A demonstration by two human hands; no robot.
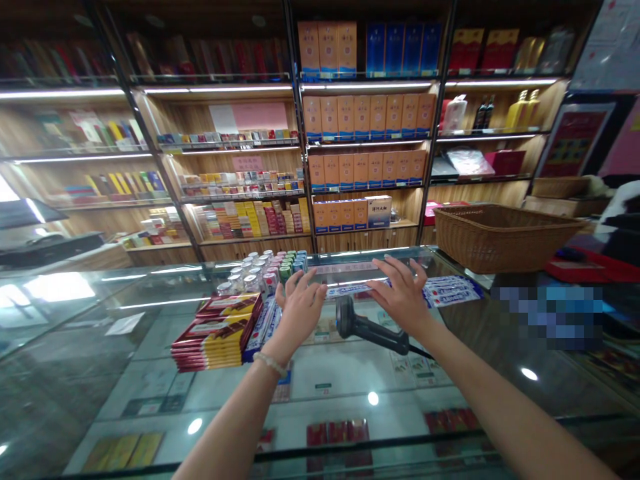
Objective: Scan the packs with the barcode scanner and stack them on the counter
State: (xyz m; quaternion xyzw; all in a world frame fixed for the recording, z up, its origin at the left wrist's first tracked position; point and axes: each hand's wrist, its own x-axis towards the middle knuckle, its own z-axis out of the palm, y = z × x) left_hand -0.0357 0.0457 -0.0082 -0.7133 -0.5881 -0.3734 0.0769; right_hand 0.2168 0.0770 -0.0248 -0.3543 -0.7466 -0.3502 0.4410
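My left hand [301,305], with a pale beaded bracelet at the wrist, reaches over the glass counter with its fingers spread. Its thumb is at the left end of a slim blue-and-white packet [353,289]. The thumb of my right hand [403,297] lies over the packet's other end, its remaining fingers fanned out. Just below the packet is a black barcode scanner [370,328], its cable running under my right forearm. Left of my left hand are stacked red-and-yellow packets [220,333] and more blue-and-white packets [263,323]. Similar packets [453,291] lie right of my right hand.
Several small cans and jars [255,270] stand at the counter's far left edge. A wicker basket [500,240] sits at the right. Goods show under the glass counter [350,373]. Shelves with boxes [367,172] line the wall behind.
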